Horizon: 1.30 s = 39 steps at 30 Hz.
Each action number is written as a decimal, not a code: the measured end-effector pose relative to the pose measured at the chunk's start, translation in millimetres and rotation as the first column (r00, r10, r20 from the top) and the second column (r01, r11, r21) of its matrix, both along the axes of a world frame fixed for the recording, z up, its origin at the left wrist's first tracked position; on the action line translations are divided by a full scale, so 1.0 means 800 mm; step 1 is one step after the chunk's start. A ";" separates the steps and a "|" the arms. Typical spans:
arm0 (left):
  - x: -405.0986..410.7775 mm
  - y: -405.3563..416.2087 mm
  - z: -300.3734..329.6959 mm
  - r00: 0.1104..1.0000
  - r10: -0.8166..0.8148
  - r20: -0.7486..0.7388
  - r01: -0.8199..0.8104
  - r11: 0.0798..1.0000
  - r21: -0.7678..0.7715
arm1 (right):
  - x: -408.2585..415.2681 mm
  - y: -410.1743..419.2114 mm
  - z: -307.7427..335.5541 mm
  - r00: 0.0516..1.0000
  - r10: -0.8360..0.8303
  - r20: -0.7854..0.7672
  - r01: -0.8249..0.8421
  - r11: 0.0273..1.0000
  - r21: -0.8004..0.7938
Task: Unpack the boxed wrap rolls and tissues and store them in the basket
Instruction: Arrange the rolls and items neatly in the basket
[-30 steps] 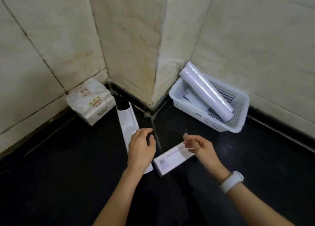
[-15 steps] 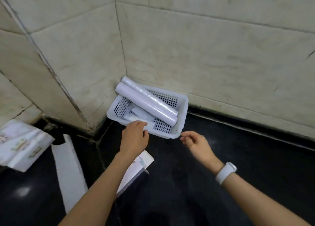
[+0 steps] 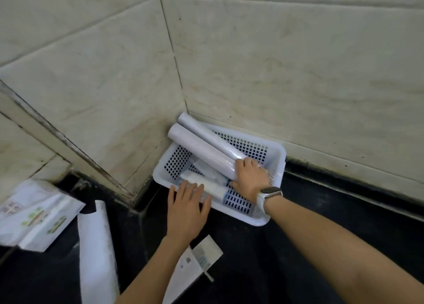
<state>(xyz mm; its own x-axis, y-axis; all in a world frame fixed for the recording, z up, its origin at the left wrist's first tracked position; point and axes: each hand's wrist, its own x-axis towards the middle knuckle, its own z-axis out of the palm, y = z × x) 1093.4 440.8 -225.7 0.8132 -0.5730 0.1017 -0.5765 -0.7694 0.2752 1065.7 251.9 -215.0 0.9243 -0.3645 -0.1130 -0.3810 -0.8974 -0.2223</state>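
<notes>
Half a second ago my hands were short of the basket (image 3: 278, 153), the left just reaching its near rim and the right open in the air beside it; now both are in it. My left hand (image 3: 187, 208) lies flat and open, palm down, fingers spread over the near rim and onto the slim roll (image 3: 206, 185) lying low along that side. I can't tell whether it presses the roll or only rests on it. My right hand (image 3: 250, 177), with the watch (image 3: 269, 194) on its wrist, has gone over the rim and curls around the lower end of the nearer of the 2 long rolls (image 3: 202, 151), closed on it loosely rather than clenched. Those 2 lie side by side, slanting, their upper ends sticking out over the far left corner against the wall (image 3: 275, 74). So I judge the rolls are all but stored and I'm only settling them so they sit lower. The opened box (image 3: 190, 271) lies flat on the dark floor (image 3: 298, 246) under my left forearm, and the long white piece (image 3: 96, 246) to its left looks like another emptied carton, though I can't be sure. The tissues (image 3: 36, 214) are still outside the basket, well apart at the far left by the wall, so that half of the job is not yet done. Both forearms reach forward and down, the right crossing the near right corner of the basket.
</notes>
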 end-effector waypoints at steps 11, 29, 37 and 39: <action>0.084 -0.060 0.005 0.985 -0.173 0.020 0.172 0.984 0.037 | -0.003 -0.043 0.045 0.961 -0.004 0.276 -0.033 0.991 0.129; 0.161 -0.086 0.003 0.827 -0.305 0.473 0.317 0.947 0.055 | 0.045 -0.064 0.019 0.996 -0.040 0.084 0.035 0.997 0.067; 0.160 -0.087 0.015 0.876 -0.281 0.392 0.286 0.957 0.047 | 0.032 -0.040 0.008 0.990 0.130 0.058 -0.125 0.988 -0.088; 0.154 -0.084 0.015 0.897 -0.267 0.352 0.273 0.961 0.032 | 0.030 -0.037 0.004 0.989 0.136 -0.050 -0.141 0.983 -0.120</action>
<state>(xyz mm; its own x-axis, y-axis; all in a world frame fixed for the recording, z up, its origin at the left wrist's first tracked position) 1216.7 373.3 -213.9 0.5379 -0.7608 0.3630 -0.8229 -0.5674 0.0302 1090.0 222.4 -212.0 0.9623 -0.2464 -0.1149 -0.2574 -0.9618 -0.0931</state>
